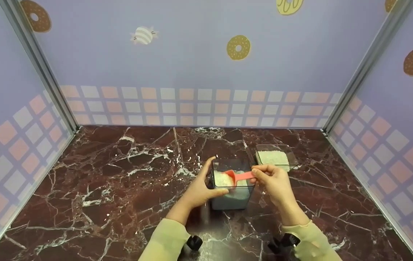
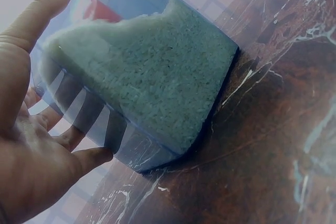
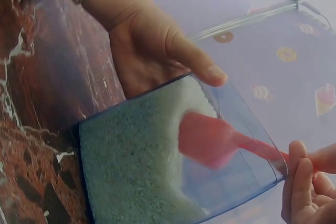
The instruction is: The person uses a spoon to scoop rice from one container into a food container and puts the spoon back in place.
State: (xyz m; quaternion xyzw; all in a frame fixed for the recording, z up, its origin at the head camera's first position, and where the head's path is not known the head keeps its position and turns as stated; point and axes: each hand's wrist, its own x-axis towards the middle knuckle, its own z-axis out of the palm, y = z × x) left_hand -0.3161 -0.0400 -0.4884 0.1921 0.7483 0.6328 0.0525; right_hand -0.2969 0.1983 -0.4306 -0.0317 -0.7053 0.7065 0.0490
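Observation:
A clear bluish container (image 1: 231, 197) of white rice (image 2: 152, 72) stands upright on the marble table. My left hand (image 1: 197, 186) holds it by its left side, the thumb over the front near the rim and the fingers along the side. Between thumb and fingers, my right hand (image 1: 274, 181) pinches the handle of a pink-red scoop (image 3: 207, 139) at the container's right rim. The scoop's bowl is inside the container, down at the rice surface, with rice beside it.
Behind my right hand lies a shallow clear tray (image 1: 291, 156) with more rice (image 1: 273, 158) in it. White grains and flecks lie on the dark red marble table (image 1: 94, 174). Patterned lilac walls (image 1: 192, 58) enclose its back and sides.

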